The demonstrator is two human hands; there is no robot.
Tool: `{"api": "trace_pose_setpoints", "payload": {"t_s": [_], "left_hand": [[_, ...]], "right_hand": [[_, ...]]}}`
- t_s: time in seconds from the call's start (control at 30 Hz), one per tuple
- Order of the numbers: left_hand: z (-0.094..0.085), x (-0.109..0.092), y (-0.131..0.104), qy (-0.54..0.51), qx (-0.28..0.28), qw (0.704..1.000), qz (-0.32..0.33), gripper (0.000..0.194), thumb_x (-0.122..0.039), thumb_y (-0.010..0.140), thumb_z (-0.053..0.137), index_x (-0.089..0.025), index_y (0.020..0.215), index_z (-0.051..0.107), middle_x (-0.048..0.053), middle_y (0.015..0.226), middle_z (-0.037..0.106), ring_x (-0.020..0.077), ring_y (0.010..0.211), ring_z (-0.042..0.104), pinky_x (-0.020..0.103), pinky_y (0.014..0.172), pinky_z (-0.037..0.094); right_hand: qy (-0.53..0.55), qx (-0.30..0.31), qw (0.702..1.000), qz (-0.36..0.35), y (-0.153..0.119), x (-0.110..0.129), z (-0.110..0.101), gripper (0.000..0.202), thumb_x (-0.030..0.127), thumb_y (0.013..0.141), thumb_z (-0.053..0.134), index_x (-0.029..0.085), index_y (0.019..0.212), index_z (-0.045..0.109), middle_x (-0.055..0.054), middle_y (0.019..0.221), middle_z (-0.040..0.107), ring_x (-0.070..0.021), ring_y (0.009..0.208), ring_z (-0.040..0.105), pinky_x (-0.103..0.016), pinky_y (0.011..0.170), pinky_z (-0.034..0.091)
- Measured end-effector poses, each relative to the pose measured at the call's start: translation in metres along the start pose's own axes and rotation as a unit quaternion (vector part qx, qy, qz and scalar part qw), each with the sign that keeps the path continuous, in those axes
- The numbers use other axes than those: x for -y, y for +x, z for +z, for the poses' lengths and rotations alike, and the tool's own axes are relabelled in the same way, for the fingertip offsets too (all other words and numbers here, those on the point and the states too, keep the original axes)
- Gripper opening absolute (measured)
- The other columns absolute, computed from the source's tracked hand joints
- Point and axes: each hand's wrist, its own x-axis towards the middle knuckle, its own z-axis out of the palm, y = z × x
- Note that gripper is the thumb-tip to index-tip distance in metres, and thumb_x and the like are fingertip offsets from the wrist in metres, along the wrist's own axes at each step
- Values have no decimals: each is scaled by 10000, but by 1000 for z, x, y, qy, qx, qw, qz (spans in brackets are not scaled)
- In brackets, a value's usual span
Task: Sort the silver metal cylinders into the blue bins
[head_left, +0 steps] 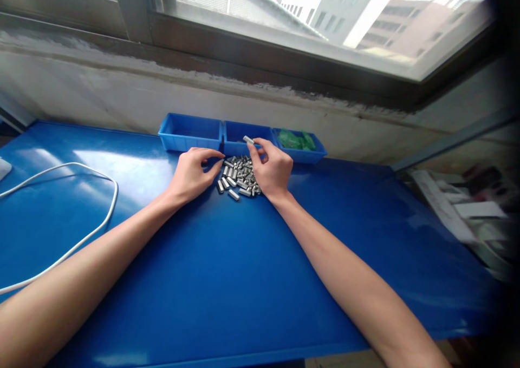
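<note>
A small metal cylinder (pixel 248 139) is pinched between the thumb and forefinger of my right hand (pixel 274 166), raised at the front of the middle blue bin (pixel 247 132). Below it on the blue table lies a pile of similar shiny metal cylinders (pixel 239 174), partly covered by that hand. My left hand (pixel 193 172) is at the pile's left edge. Its thumb and forefinger come together in a pinch; whatever sits between the tips is too small to make out.
Left of the middle bin stands another blue bin (pixel 193 143); the right bin (pixel 303 156) holds green plastic material (pixel 296 139). A white cable (pixel 116 186) loops across the table (pixel 227 292) at left. Behind the bins are a wall and window (pixel 252 27).
</note>
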Motion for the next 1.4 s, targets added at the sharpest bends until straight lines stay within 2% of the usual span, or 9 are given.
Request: {"api": "trace_pose_setpoints", "payload": {"t_s": [0.13, 0.37, 0.47, 0.6, 0.7, 0.83, 0.97, 1.2, 1.4], "left_hand": [[2, 5, -1, 26, 32, 997, 63, 192, -181, 859, 676, -197, 990, 816, 70, 1070, 797, 257, 1043, 711, 407, 982, 536], [2, 6, -1, 65, 57, 995, 52, 99, -196, 859, 688, -183, 890, 781, 82, 981, 796, 271, 945, 725, 411, 908, 543], [0, 5, -2, 83, 55, 994, 39, 91, -185, 879, 673, -183, 944, 736, 72, 957, 780, 251, 891, 707, 389, 851, 535], [1, 5, -2, 44, 36, 998, 37, 138, -169, 916, 630, -187, 1038, 694, 65, 980, 761, 219, 901, 706, 355, 834, 539], [3, 4, -1, -53, 19, 998, 11, 172, -204, 923, 644, -183, 1087, 694, 66, 960, 762, 199, 872, 726, 333, 825, 567], [3, 3, 0, -223, 36, 973, -56, 298, -298, 918, 693, -172, 1188, 675, 55, 883, 768, 182, 781, 752, 296, 761, 605], [1, 4, 2, -271, 40, 959, -72, 349, -377, 913, 711, -163, 1186, 674, 47, 822, 761, 166, 719, 740, 254, 681, 592], [0, 3, 3, -282, 58, 956, -53, 397, -416, 912, 706, -158, 1210, 663, 40, 796, 744, 147, 675, 704, 240, 651, 567], [-2, 0, 1, -288, 78, 953, -54, 440, -440, 887, 726, -162, 1223, 663, 54, 852, 754, 156, 709, 703, 255, 669, 568]], "right_hand": [[-30, 9, 998, 58, 4, -4, 0, 312, 449, 994, 579, 219, 1067, 776, -30, 734, 759, -202, 698, 719, -296, 664, 470], [-23, 59, 996, 57, 4, -3, 0, 356, 411, 1003, 543, 212, 1216, 747, -38, 721, 763, -213, 691, 717, -324, 694, 505], [-25, 60, 998, 27, 1, 0, -1, 348, 393, 1008, 523, 220, 1218, 740, -28, 730, 758, -189, 651, 694, -305, 666, 486], [-30, 32, 998, -36, -5, 5, -4, 319, 349, 1018, 497, 217, 1180, 737, -16, 742, 745, -162, 627, 664, -290, 644, 446], [-36, 22, 995, -96, -9, 8, -7, 311, 312, 1018, 480, 194, 1161, 730, -22, 760, 742, -157, 638, 654, -298, 670, 438], [-50, 42, 981, -182, -12, 11, -11, 294, 273, 1001, 497, 168, 1145, 732, -45, 808, 756, -172, 701, 663, -322, 710, 420], [-47, 84, 966, -242, -13, 13, -14, 299, 273, 989, 528, 151, 1180, 722, -74, 916, 773, -192, 789, 668, -342, 737, 408], [-35, 132, 958, -253, -12, 13, -13, 331, 322, 1013, 515, 153, 1228, 703, -88, 1006, 779, -210, 877, 681, -359, 772, 424], [-15, 164, 952, -259, -12, 11, -12, 329, 342, 1036, 492, 161, 1198, 714, -83, 941, 771, -206, 859, 683, -352, 788, 466]]}}
